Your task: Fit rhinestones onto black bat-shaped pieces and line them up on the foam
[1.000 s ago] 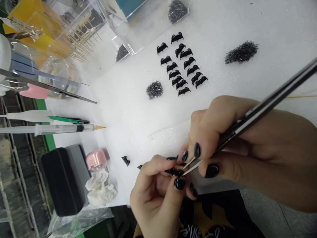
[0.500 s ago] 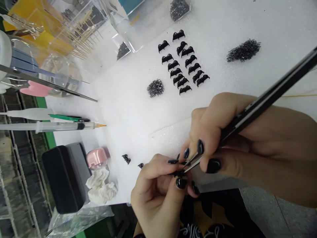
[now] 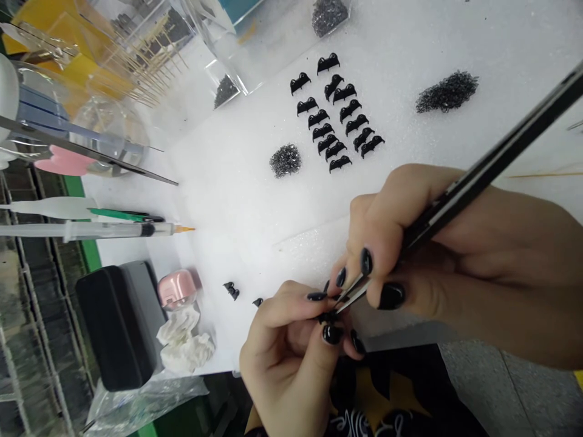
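In my left hand I pinch a tiny black part between thumb and forefinger; it is glossy and mostly hidden by my fingertips. In my right hand I grip slim black tweezers, slanting down to the left, their silvery tips closed together and touching the part, low over the worktop's near edge.

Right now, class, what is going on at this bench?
A person pinches a small black clip in the left hand, while the right hand holds tweezers with their tips at that clip. Further back on the white foam, more black clips sit in two rows, with heaps of tiny dark springs nearby.
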A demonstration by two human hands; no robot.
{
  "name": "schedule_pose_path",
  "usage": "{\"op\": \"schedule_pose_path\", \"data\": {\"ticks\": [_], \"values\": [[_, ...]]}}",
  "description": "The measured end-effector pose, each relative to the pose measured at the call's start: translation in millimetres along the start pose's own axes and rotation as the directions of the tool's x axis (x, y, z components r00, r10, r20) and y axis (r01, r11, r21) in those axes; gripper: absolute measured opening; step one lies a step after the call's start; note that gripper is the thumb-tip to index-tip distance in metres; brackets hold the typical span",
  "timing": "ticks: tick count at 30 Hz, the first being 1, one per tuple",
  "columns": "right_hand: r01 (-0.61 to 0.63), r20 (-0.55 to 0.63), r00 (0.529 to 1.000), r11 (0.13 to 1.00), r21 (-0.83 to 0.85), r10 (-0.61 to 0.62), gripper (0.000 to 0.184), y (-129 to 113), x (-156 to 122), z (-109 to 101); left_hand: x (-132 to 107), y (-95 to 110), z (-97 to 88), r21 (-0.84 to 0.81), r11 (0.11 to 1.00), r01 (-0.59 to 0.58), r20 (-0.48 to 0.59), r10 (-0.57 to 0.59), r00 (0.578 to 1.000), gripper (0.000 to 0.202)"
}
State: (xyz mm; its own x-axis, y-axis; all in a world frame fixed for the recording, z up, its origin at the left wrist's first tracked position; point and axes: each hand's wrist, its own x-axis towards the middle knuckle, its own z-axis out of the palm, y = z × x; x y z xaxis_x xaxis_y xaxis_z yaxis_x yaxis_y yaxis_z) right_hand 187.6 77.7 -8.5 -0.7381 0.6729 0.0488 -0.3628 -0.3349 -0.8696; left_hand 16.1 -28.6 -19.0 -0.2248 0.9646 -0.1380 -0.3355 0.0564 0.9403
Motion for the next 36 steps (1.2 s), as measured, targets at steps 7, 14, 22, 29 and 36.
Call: {"op": "schedule_pose_path", "data": {"ticks": [7,14,22,29,36], "values": [[0.159,-0.052,0.981,0.932,-0.325,-0.185,0.012,-8,2,3,3,-1,0.4,-0.025,0.998,0.063,-0.054,-0.064,0.996,0.019],[0.023,-0.019,0.999,0.969,-0.246,-0.029,0.017,-7,3,-4,0,5,1.6,0.023,0.993,0.116,-0.059,-0.114,0.992,0.020],[-0.034,-0.012,0.999,0.968,-0.247,0.032,0.011,-6,1,-8,-1,4,0.7,0.022,0.993,0.119,-0.044,-0.118,0.992,0.022],[0.097,0.054,0.995,0.948,-0.303,-0.085,0.015,-8,5,-8,0,6,0.7,0.041,0.992,0.117,-0.049,-0.115,0.992,0.021],[0.092,0.065,0.995,0.936,-0.340,-0.074,0.022,-10,2,-5,0,7,0.1,0.074,0.992,0.107,-0.053,-0.103,0.993,0.021]]}}
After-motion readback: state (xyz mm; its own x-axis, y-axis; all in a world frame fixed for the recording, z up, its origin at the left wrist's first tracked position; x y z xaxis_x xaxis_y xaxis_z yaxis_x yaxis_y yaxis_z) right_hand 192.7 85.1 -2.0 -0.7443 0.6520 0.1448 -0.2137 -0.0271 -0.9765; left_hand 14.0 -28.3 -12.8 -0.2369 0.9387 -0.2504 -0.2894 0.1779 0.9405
